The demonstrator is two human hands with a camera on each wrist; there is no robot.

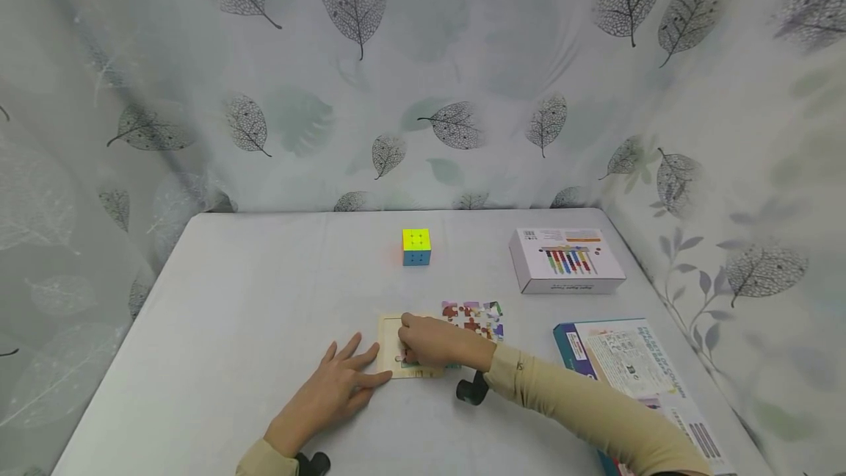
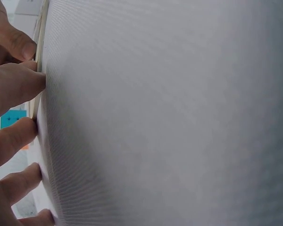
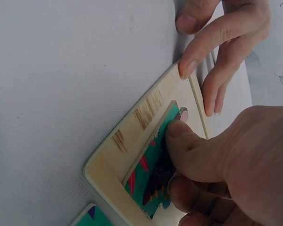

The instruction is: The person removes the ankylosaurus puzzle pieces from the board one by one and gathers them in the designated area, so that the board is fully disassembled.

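A pale wooden puzzle tray (image 1: 388, 329) lies flat on the table. My left hand (image 1: 337, 388) rests at its left side with fingers spread, and a fingertip touches the tray's corner in the right wrist view. My right hand (image 1: 429, 340) reaches over the tray, fingers bent. Its thumb and forefinger pinch a jigsaw piece (image 3: 144, 181), green with dark and pink patterns, along the tray's inner lower edge. Part of that piece is hidden under the thumb. Loose jigsaw pieces (image 1: 472, 311) are laid out just right of the tray, partly behind my right hand.
A puzzle cube (image 1: 416, 247), yellow on top and blue in front, stands behind the tray. A white box (image 1: 567, 261) with a colourful picture is at the back right. Nearer on the right lies a flat blue-and-white box (image 1: 634, 373), partly under my right sleeve.
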